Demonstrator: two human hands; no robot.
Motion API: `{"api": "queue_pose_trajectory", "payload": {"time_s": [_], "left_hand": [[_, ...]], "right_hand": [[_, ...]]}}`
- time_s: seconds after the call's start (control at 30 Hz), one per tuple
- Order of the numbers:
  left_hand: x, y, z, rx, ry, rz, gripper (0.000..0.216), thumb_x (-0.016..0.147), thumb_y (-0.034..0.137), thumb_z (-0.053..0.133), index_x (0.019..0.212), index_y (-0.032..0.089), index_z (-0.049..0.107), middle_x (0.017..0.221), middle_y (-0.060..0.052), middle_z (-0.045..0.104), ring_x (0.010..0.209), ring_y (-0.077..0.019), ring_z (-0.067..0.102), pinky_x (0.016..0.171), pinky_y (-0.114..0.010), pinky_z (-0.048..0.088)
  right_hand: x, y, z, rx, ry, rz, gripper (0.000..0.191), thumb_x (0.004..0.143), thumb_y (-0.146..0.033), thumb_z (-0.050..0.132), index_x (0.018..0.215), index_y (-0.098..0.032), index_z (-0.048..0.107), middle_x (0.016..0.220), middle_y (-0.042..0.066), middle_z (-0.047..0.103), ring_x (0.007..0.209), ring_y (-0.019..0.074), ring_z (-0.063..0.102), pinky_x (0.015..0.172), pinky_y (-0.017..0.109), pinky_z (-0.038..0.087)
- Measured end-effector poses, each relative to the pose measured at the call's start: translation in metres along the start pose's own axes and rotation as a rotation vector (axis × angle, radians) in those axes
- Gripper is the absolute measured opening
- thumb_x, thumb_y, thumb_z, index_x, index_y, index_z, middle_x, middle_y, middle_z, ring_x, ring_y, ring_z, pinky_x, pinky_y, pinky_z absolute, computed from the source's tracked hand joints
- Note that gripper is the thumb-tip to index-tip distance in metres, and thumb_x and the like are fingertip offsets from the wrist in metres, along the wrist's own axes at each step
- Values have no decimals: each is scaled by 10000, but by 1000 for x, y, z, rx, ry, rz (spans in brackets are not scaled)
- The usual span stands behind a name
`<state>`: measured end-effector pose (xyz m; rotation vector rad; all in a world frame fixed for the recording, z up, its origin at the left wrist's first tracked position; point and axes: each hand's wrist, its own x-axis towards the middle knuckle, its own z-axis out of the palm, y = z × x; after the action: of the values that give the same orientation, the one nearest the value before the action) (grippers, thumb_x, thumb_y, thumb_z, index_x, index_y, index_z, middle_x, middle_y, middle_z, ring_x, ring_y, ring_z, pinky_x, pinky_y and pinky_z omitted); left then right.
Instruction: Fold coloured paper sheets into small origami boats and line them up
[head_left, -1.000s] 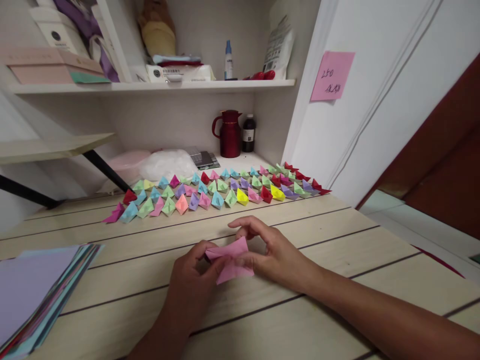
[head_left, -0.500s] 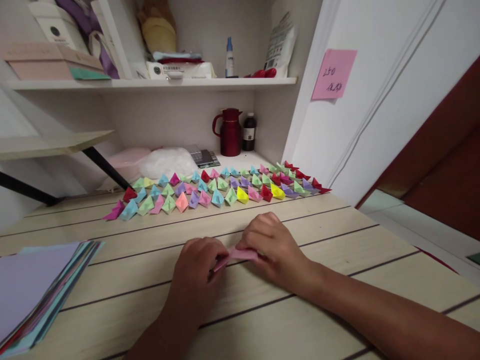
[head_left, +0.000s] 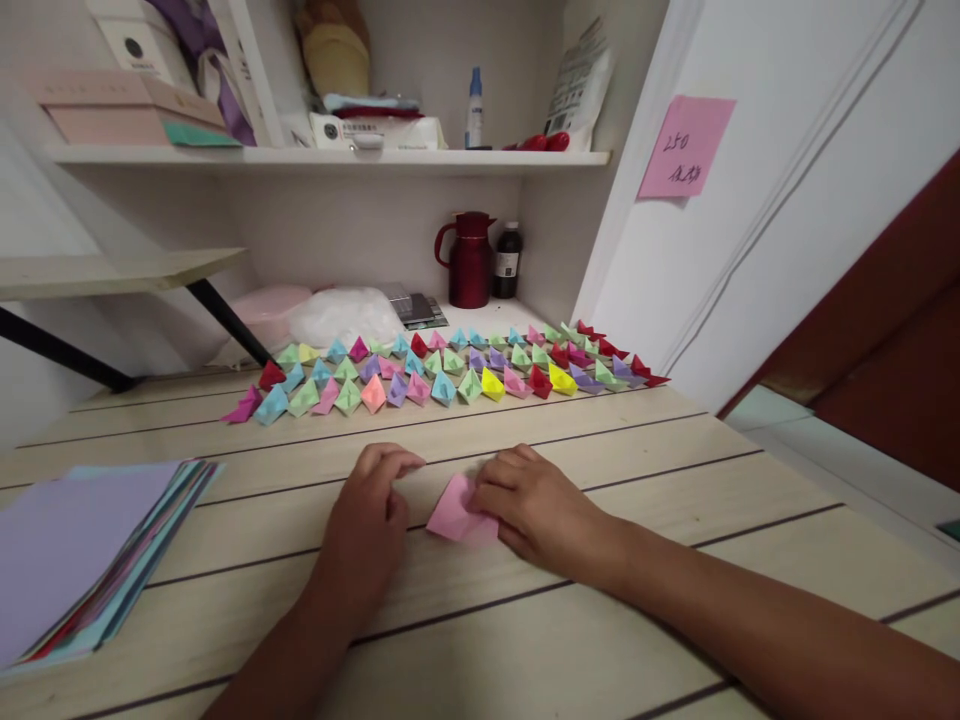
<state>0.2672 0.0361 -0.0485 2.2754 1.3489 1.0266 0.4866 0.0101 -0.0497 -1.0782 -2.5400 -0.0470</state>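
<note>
A folded pink paper [head_left: 452, 520] lies flat on the wooden table [head_left: 570, 640] in front of me. My right hand [head_left: 536, 505] rests palm down on its right part, fingertips bent and pressing the fold. My left hand [head_left: 371, 520] lies palm down just left of the paper with a small gap between them; its fingers are loosely bent and hold nothing, and its index finger points toward the paper. Beyond both hands, several small paper boats [head_left: 442, 372] in many colours stand in rows across the table.
A stack of coloured paper sheets [head_left: 82, 550] lies at the near left. At the back stand a red jug [head_left: 470, 260], a dark bottle [head_left: 508, 262], a white plastic bag [head_left: 341, 315] and shelves of boxes. A pink sticky note [head_left: 685, 146] hangs on the white wall at right.
The pink paper was held up between both hands, then pressed down. Now it lies flat under my right hand, and my left hand has let go and drawn back to the left.
</note>
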Motion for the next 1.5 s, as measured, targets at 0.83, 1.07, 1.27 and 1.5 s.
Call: {"api": "queue_pose_trajectory", "payload": {"time_s": [0.83, 1.07, 1.27, 1.5], "left_hand": [[1, 5, 14, 57, -277, 95, 84, 827, 270, 566, 859, 236, 636, 997, -37, 630, 929, -227, 554, 829, -405, 408], [3, 6, 15, 47, -275, 61, 85, 835, 227, 535, 808, 231, 616, 975, -25, 630, 912, -217, 562, 830, -403, 401], [2, 6, 17, 84, -247, 50, 35, 779, 218, 605, 760, 219, 576, 952, -24, 622, 903, -225, 563, 812, -402, 408], [-2, 9, 21, 115, -189, 127, 466, 785, 125, 583, 1226, 263, 527, 1203, -75, 545, 1095, -251, 525, 907, -434, 420]], "right_hand": [[0, 10, 1, 278, 10, 301, 133, 853, -296, 648, 823, -184, 581, 913, 42, 612, 885, 190, 528, 788, 337, 370], [2, 11, -3, 256, 0, 349, 162, 903, -306, 582, 798, -187, 613, 913, 37, 618, 903, 185, 543, 771, 329, 354], [5, 15, 1, 196, 11, 389, 161, 843, -329, 653, 809, -192, 575, 846, 20, 580, 847, 181, 524, 743, 311, 349], [5, 13, 7, 245, 102, 277, 67, 853, -216, 638, 832, -199, 577, 866, 18, 582, 850, 162, 537, 755, 287, 375]]}}
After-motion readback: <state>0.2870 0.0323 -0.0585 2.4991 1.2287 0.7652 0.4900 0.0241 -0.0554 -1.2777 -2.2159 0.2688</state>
